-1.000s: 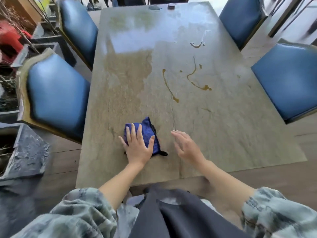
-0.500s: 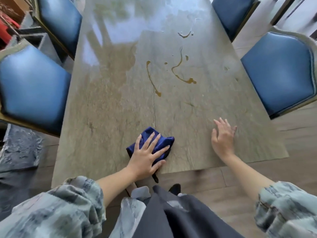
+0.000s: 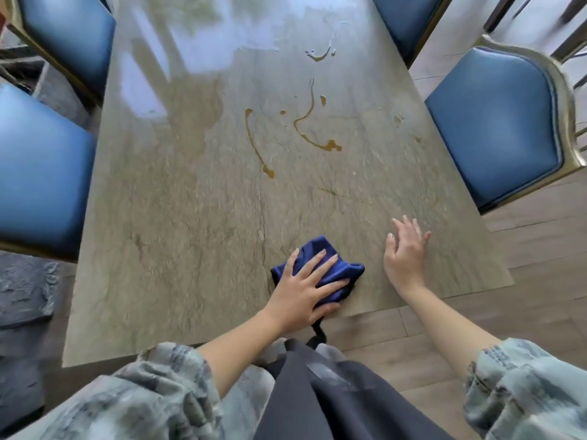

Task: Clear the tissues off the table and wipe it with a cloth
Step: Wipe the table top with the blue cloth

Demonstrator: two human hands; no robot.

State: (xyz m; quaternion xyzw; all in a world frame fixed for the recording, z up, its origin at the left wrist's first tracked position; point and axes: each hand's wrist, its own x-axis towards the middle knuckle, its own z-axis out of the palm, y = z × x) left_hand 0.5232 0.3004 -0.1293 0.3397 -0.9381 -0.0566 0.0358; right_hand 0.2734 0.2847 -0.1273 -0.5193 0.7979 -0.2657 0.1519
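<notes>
A crumpled dark blue cloth lies on the stone-look table close to its near edge. My left hand presses flat on the cloth with fingers spread over it. My right hand rests on the bare tabletop just right of the cloth, fingers apart, holding nothing. Brown liquid streaks and a thin trail mark the middle of the table, with a smaller spill farther back. No tissues are in view.
Blue padded chairs stand around the table: two on the left, two on the right. A dark rug or slab lies on the floor at the left. Wood flooring runs along the right.
My left hand has slid the cloth rightward along the near edge of the table. My right hand moved out to the right and now sits close beside the cloth.
</notes>
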